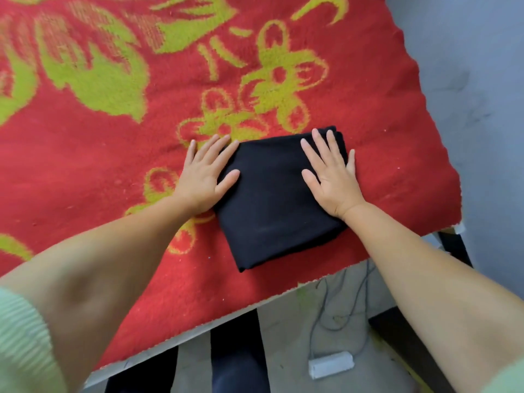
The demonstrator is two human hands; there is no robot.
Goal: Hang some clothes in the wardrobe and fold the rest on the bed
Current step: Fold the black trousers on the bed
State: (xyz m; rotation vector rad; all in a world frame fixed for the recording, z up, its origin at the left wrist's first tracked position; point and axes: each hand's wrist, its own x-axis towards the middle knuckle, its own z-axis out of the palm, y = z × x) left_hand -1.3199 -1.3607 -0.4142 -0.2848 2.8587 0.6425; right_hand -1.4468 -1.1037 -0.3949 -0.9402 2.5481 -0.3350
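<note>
- One big red blanket [113, 171] with yellow-green flower figures covers the bed and fills most of what we see; its near edge runs slanted from lower left up to the right side.
- Beside the bed on the right we see a grey wall [476, 80], and under the blanket edge a grey floor [286, 350] with dark bars of the bed frame [235, 350].
- Our two bare forearms come in from the lower corners, and a pale green ribbed sleeve [19, 344] shows at the lower left.
- On the blanket, near its right corner and close to the near edge, lies the black garment [272, 211]. It is folded to a compact rectangle, a little turned, with one corner pointing toward us.
- Our left hand [207, 177] lies flat with straight, spread fingers. It rests at the left edge of the black garment: the thumb and the index finger touch the cloth, the other fingers lie on the blanket. It grasps nothing.
- Our right hand [331, 177] also lies flat with straight fingers, palm down on the right part of the black garment, the little finger at its right edge. It presses on the cloth and grasps nothing.
- On the floor below the bed we see a white power strip [331, 364], and thin dark cables [340, 313] go up from it.
</note>
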